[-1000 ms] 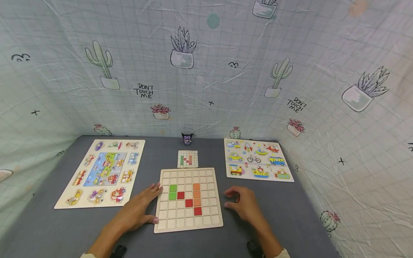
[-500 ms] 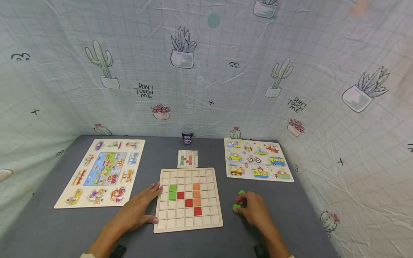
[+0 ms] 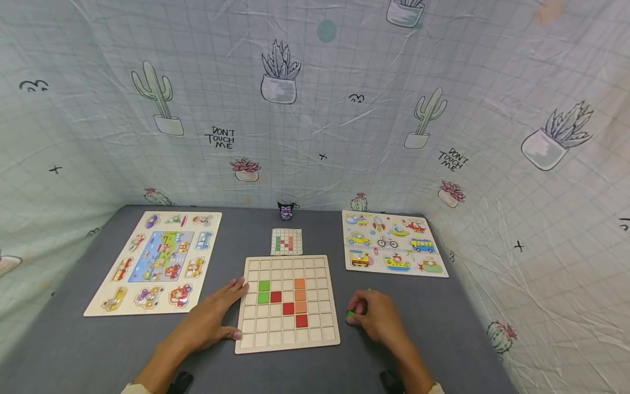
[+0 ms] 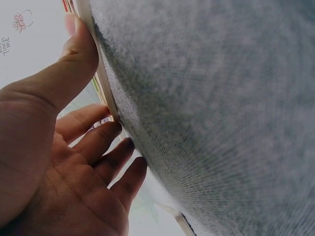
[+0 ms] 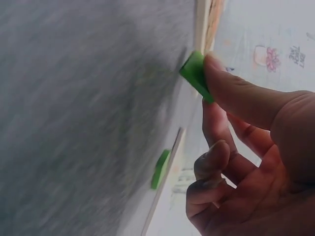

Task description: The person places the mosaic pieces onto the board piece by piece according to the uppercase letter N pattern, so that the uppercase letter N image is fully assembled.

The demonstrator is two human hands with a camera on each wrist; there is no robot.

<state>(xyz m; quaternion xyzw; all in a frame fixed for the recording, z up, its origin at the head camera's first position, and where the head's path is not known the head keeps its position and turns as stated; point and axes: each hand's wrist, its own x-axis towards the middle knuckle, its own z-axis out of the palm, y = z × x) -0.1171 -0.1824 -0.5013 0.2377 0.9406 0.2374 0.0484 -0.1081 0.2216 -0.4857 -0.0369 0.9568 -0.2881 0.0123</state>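
My right hand pinches a green square tile between thumb and fingers, just right of the wooden grid board. A second green tile lies on the table beyond that hand, mostly hidden behind it in the head view. With fingers spread, my left hand rests against the board's left edge, thumb near the lower corner. In the board's cells sit two green tiles, three red tiles forming a diagonal, and three orange tiles in a column.
Behind the board lies a small pattern card with coloured squares, and a purple figurine stands farther back. A vehicle puzzle board occupies the left of the grey table; another puzzle board is at the back right.
My right hand went from the board's right side out to the loose green tiles, took hold of one and is moving back left with it. The left hand stays put.
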